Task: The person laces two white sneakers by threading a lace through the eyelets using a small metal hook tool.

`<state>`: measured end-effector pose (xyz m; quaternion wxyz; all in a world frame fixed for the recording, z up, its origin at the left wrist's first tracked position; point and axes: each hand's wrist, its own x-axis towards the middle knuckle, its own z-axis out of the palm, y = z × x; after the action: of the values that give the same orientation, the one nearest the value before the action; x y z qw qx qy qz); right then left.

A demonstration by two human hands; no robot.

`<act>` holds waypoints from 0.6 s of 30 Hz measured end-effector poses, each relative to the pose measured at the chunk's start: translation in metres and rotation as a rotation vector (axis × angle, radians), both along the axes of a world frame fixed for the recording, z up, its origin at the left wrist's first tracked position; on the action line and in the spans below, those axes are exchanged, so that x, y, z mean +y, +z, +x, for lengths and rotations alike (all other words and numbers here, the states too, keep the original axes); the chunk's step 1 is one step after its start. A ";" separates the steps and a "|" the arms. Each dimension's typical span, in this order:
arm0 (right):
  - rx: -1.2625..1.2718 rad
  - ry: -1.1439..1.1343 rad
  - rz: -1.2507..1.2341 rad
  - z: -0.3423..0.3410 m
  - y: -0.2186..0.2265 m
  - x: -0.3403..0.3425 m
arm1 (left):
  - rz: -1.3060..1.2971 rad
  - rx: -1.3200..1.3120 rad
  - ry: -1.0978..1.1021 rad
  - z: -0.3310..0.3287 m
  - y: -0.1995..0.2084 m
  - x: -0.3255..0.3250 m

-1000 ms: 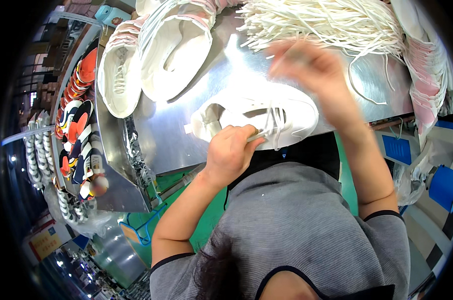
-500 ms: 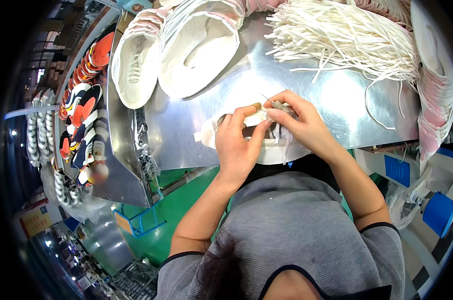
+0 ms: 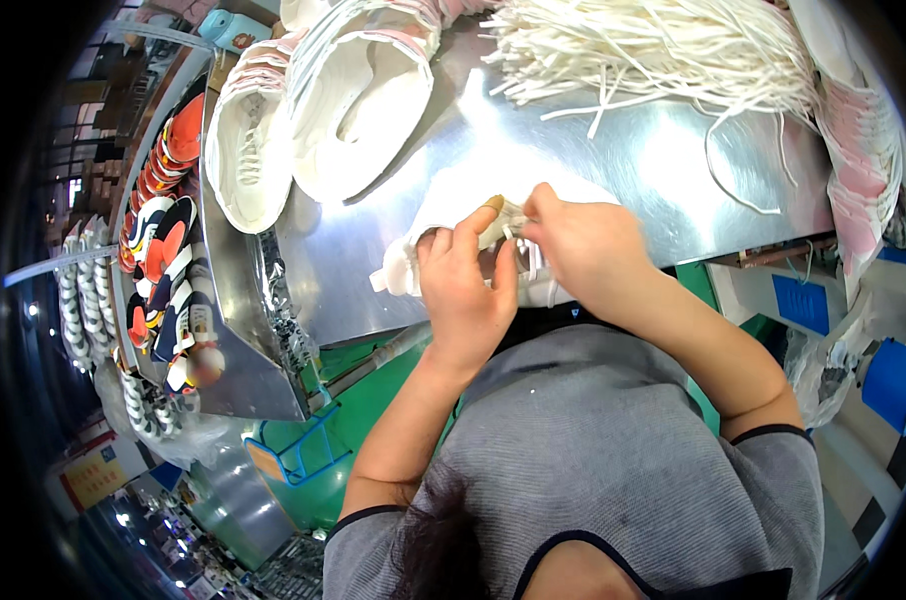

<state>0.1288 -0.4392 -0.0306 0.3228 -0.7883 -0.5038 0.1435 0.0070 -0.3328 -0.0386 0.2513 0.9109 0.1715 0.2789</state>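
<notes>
A white shoe upper [image 3: 400,268] lies near the front edge of the metal table [image 3: 358,270]. My left hand [image 3: 463,290] grips it, thumb and index finger at the lacing opening; a tan cover [image 3: 494,203] sits on one fingertip. My right hand [image 3: 595,245] is closed in a pinch at the eyelets, just right of the left fingertips. The thin needle-like metal tool seen in it a moment ago is hidden now by the fingers. White lace strands [image 3: 536,262] cross the opening below the right fingers.
A bundle of white shoelaces [image 3: 653,60] lies at the back right. Stacked white uppers [image 3: 248,165] stand at the back left, with more stacked uppers [image 3: 858,190] along the right edge. Beyond a metal partition [image 3: 233,330] are colourful shoe uppers [image 3: 163,250]. A blue-framed stool [image 3: 298,450] stands below.
My right hand has turned and shifted slightly left against the eyelets, and the tool's thin tip no longer shows. My left hand keeps its hold. The whole view has shifted a little.
</notes>
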 end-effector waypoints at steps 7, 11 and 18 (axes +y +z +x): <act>-0.142 0.053 0.002 0.016 0.019 -0.014 | -0.523 -0.049 0.060 -0.003 -0.002 -0.001; 0.183 -0.137 0.131 0.028 0.025 -0.045 | -0.863 -0.107 0.126 0.008 0.004 0.011; 0.072 -0.344 0.182 0.033 -0.030 -0.019 | -1.128 0.018 0.075 0.005 0.019 0.028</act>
<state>0.1619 -0.4579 -0.0607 0.4303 -0.8248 -0.3605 0.0684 0.0118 -0.3050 -0.0201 0.6877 0.6312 0.3282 0.1450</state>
